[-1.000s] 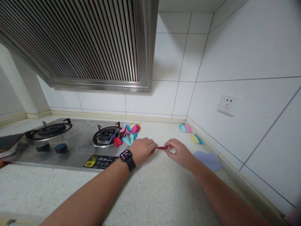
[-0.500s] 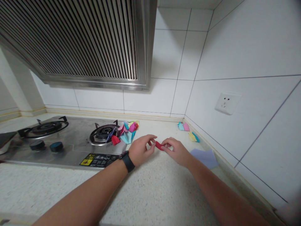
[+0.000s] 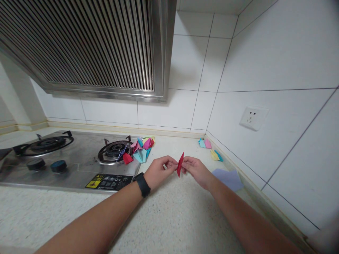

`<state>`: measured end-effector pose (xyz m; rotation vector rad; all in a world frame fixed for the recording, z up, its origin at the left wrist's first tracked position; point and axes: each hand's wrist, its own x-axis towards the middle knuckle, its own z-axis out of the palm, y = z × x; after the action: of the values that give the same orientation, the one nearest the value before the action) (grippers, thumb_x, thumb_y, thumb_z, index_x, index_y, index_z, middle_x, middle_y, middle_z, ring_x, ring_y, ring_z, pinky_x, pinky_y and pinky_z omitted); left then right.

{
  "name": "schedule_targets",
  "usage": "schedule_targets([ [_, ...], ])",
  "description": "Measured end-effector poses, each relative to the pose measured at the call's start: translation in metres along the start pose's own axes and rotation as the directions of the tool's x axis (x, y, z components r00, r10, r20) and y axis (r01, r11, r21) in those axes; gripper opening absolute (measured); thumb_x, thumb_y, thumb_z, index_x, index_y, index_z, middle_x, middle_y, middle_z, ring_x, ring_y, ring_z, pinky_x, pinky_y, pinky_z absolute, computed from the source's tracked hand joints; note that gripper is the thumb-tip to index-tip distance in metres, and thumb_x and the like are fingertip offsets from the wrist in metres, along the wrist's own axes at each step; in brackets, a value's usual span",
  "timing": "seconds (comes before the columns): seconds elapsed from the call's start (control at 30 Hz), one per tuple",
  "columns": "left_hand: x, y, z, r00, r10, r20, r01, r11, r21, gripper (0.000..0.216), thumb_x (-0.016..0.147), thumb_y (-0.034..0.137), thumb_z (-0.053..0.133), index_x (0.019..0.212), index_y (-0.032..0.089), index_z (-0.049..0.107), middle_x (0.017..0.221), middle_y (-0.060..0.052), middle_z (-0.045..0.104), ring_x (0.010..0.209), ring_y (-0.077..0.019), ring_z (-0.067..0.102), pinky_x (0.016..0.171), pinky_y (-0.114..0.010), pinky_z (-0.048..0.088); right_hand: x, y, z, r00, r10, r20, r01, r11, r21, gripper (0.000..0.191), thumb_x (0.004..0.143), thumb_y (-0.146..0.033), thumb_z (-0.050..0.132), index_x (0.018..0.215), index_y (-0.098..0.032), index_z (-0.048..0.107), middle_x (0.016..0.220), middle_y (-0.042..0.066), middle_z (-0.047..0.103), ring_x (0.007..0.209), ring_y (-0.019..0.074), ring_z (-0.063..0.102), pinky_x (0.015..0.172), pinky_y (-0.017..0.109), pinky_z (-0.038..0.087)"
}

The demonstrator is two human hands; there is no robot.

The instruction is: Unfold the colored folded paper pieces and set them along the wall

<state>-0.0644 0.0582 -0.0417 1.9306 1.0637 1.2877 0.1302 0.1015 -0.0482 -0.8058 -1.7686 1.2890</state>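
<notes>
Between my two hands, above the counter, a small piece of folded red paper [image 3: 180, 164] stands nearly on end, narrow and pointed at top and bottom. My right hand [image 3: 196, 171] pinches it from the right with thumb and fingers. From the left, the fingertips of my left hand [image 3: 162, 170] are closed on its other side, a dark watch on that wrist. A heap of folded coloured papers [image 3: 141, 154] lies to the left of my hands, beside the burner. A folded red paper [image 3: 127, 158] rests at its near edge.
The gas stove [image 3: 76, 169] takes up the left of the counter [image 3: 169, 218], under a range hood [image 3: 106, 46]. Pale purple paper [image 3: 228, 179] lies by the right wall. Small folded papers [image 3: 204, 143] sit near the back corner. A wall socket [image 3: 253, 118] is at right.
The red paper has turned from lying slanted and flat to standing nearly upright between my fingertips. My hands have come closer together around it. The view has shifted slightly.
</notes>
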Motion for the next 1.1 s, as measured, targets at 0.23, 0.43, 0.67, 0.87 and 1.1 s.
schedule_targets([
  [0.23,0.0004,-0.0021,0.0013,0.997,-0.054,0.047,0.057,0.996,-0.072,0.018,0.079,0.028,0.061,0.089,0.014,0.067,0.074,-0.002,0.065,0.064,-0.0108,0.054,0.056,-0.02,0.038,0.0002,0.0039,0.0001,0.999,-0.027,0.044,0.024,0.997,0.073,0.02,0.083,-0.036,0.063,0.086,-0.016,0.063,0.067,0.002,0.062,0.063,0.0132,0.055,0.063,0.027,0.041],
  [0.43,-0.0002,-0.0011,0.0023,0.997,-0.04,0.065,0.046,0.994,-0.097,0.011,0.073,0.016,0.058,0.081,0.012,0.065,0.069,0.0,0.061,0.062,-0.0092,0.051,0.058,-0.019,0.038,-0.0016,0.0025,-0.0004,0.996,-0.014,0.09,0.009,0.998,0.061,0.019,0.082,-0.034,0.064,0.086,-0.015,0.064,0.07,0.003,0.063,0.064,0.0138,0.057,0.063,0.028,0.042],
  [0.67,0.0003,-0.0044,0.0034,0.995,-0.045,0.094,0.061,0.984,-0.169,0.01,0.072,0.015,0.056,0.079,0.012,0.062,0.066,0.002,0.055,0.06,-0.0081,0.046,0.056,-0.019,0.033,-0.003,0.002,-0.0023,0.991,-0.012,0.132,0.003,0.998,0.061,0.021,0.081,-0.035,0.065,0.086,-0.014,0.065,0.073,0.003,0.063,0.065,0.0132,0.055,0.065,0.028,0.043],
  [0.87,0.0003,-0.0027,0.0038,0.992,-0.066,0.105,0.084,0.979,-0.187,0.01,0.071,0.016,0.056,0.078,0.012,0.061,0.063,0.003,0.053,0.057,-0.0079,0.045,0.054,-0.019,0.032,-0.0033,0.0025,-0.0035,0.99,-0.021,0.141,0.016,0.999,0.042,0.02,0.082,-0.034,0.064,0.084,-0.014,0.064,0.071,0.003,0.062,0.065,0.0128,0.055,0.065,0.028,0.043],
  [1.1,-0.0005,-0.0023,0.0021,0.998,-0.048,0.049,0.049,0.998,-0.03,0.01,0.076,0.02,0.055,0.079,0.014,0.062,0.068,0.001,0.056,0.064,-0.0102,0.048,0.057,-0.019,0.036,-0.0024,0.0001,-0.0017,0.997,0.012,0.071,-0.009,0.999,-0.039,0.02,0.081,-0.036,0.064,0.082,-0.015,0.06,0.063,-0.001,0.06,0.057,0.0114,0.053,0.059,0.026,0.041],
])
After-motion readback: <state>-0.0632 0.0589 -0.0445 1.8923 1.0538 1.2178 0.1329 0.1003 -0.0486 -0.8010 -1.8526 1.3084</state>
